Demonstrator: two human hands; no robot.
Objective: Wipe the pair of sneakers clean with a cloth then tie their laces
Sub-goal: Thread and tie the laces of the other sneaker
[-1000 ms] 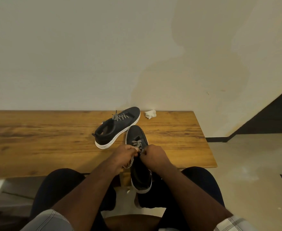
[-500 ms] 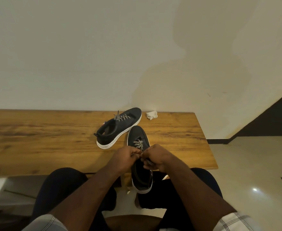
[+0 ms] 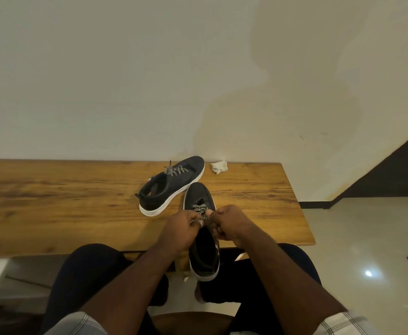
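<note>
Both hands have drawn closer together over the near sneaker point(image 3: 204, 247), which lies half on the desk point(image 3: 77, 204) edge with its heel toward the person's lap. The left hand point(image 3: 182, 224) now has its grip pinched on a strand of the black-and-white lace point(image 3: 199, 210), where a second ago a loose end dangled below it; the right hand point(image 3: 230, 223) is curled tight, its grip on the other strand just beside. That looks like the knot being cinched. Beyond the grips, the other sneaker point(image 3: 171, 187) sits with its laces apparently tied already, and the white cloth point(image 3: 219, 166) lies farther off by the wall, so wiping seems finished.
</note>
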